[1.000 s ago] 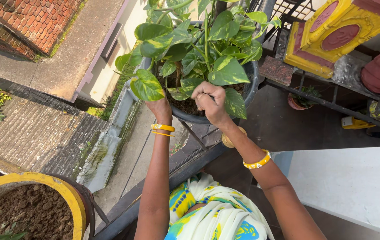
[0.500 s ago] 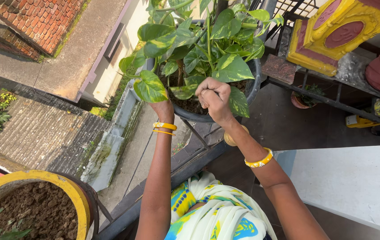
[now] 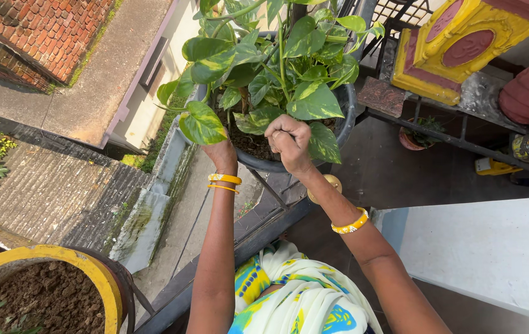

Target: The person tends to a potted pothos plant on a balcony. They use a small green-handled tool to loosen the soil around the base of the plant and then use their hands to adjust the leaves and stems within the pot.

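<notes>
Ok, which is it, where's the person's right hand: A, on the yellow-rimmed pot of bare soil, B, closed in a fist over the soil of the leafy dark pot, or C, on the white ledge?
B: the right hand is a fist over the dark pot.

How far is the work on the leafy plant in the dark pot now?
Done: the plant stands full and leafy in the dark pot on the railing. In hand: the right hand is a closed fist over the soil near the rim; what it grips is hidden. The left hand reaches under a yellow-green leaf. Left: the pictures do not settle it; the yellow pot holds mostly bare soil.
</notes>
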